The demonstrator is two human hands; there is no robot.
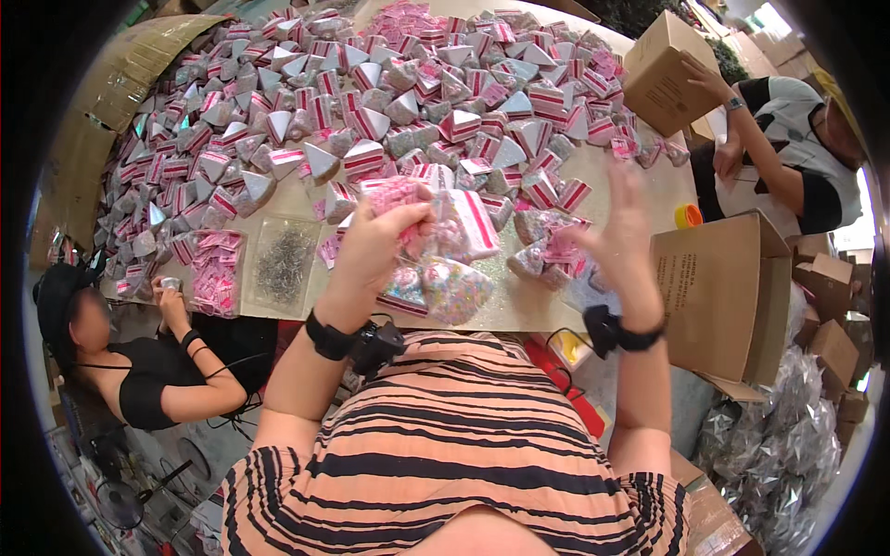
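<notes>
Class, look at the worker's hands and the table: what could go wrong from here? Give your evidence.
1. The left hand pinches a bunch of pink tags; wedge-shaped pieces bunched by it might slip, as the open right hand gives no support.
2. The shallow tray of small loose bits sits by the table's near edge; a knock might spill it.

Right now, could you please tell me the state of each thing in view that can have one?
Left hand: closed on pink tags.
Right hand: open, motion-blurred.
Cake-slice ornaments: piled loosely across the table.
Clear tray: uncovered, holding thin metal pieces.
Lower cardboard box: flaps open.
Upper cardboard box: tilted, held by a co-worker's hand.
Yellow tape roll: set down, unheld.
</notes>
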